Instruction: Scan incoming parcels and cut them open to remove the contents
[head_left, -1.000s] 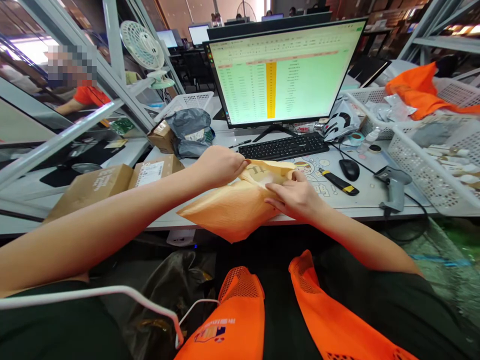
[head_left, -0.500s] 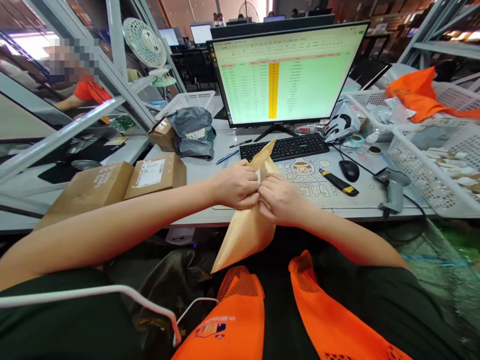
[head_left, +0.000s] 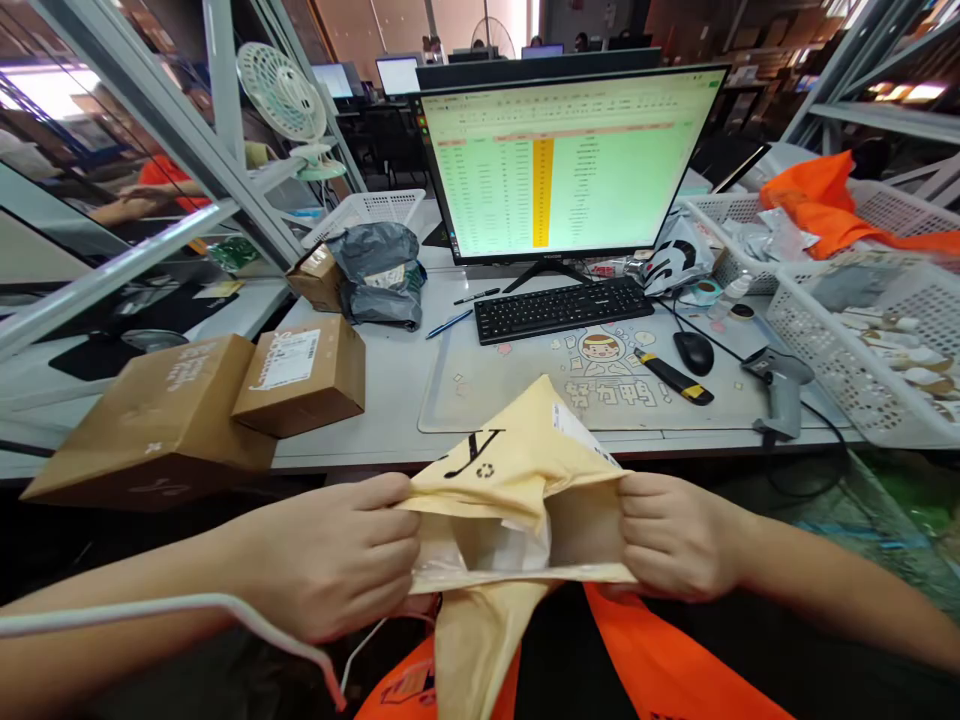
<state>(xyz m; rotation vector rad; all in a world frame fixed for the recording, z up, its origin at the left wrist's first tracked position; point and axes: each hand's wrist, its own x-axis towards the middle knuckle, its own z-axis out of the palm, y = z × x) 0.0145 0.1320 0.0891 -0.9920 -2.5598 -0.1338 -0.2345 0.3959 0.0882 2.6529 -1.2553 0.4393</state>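
Note:
A tan paper mailer bag (head_left: 517,455) is stretched between my two hands in front of the desk's near edge. Its mouth gapes toward me, and something whitish and clear, perhaps plastic wrapping (head_left: 514,545), shows inside. My left hand (head_left: 341,550) is closed on the left edge of the opening. On the opposite side my right hand (head_left: 675,535) grips the right edge in a fist. Black print and a white label (head_left: 581,430) are on the bag's upper face. A torn flap (head_left: 484,635) hangs below the opening.
Two cardboard boxes (head_left: 300,375) stand on the left, near a grey plastic parcel (head_left: 379,275). A monitor (head_left: 570,165), keyboard (head_left: 562,308), utility knife (head_left: 673,377), mouse (head_left: 694,352) and barcode scanner (head_left: 784,385) occupy the desk. White baskets (head_left: 862,350) line the right. A white cable (head_left: 225,603) crosses my left arm.
My hands were together on the bag's upper part over the desk. They have moved apart and toward me, and the bag's mouth is now pulled wide.

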